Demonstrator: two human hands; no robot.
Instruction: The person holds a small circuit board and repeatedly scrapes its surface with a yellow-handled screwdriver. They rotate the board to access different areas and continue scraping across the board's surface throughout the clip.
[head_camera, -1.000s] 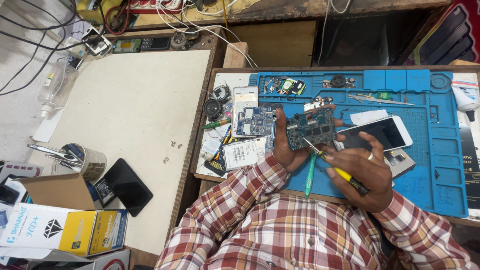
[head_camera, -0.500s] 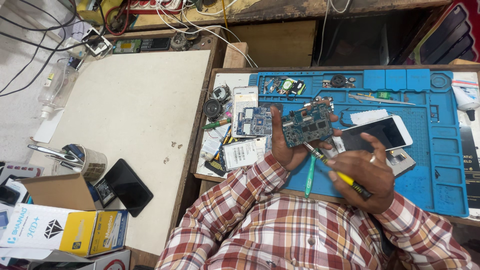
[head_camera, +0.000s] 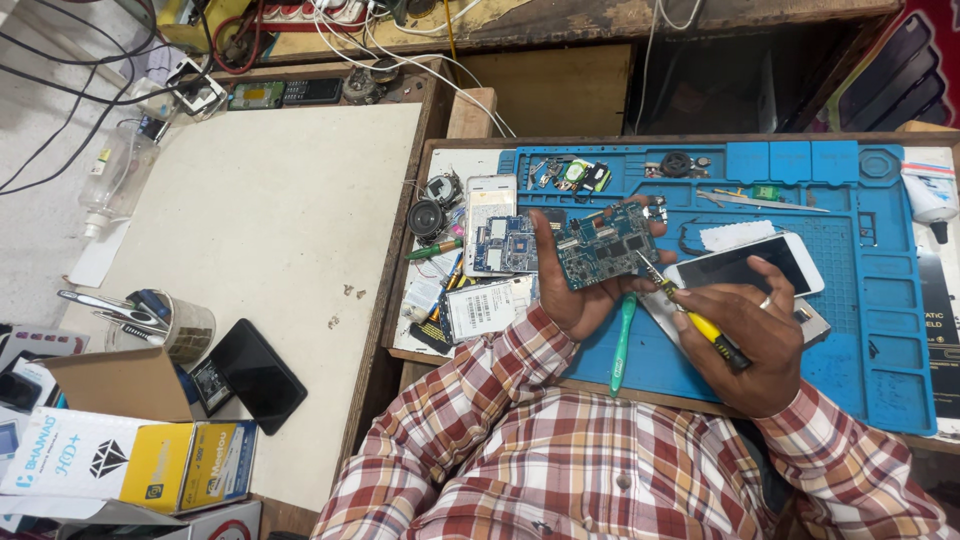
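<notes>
Blue silicone work mat (head_camera: 880, 330) fills the right half of the frame, laid in a wooden tray on the desk (head_camera: 260, 220), whose pale top takes the left half. Plaid sleeves enter from the bottom centre.

White phone (head_camera: 745, 262), screen up, lies on the mat right of centre, just above the right hand. A second circuit board (head_camera: 508, 243) rests at the mat's left edge, with a round speaker part (head_camera: 426, 217) beside it. Green plastic pry tool (head_camera: 622, 342) lies on the mat below the held board.

Left hand (head_camera: 570, 290), centre frame, is closed around a small blue-green circuit board (head_camera: 605, 245), thumb on one side, fingers curled behind, holding it tilted up off the mat. Right hand (head_camera: 745, 335), lower right of centre, grips a yellow-handled screwdriver (head_camera: 700, 322); its tip meets the board's lower right edge.

Judgement: the step in hand is working a screw or fitting at that board edge. The next move seems to call for a steady left-hand hold, the tip kept seated square, and light turning pressure so it does not skid across the small components. Whether the tip sits in a screw head is too small to tell.
</notes>
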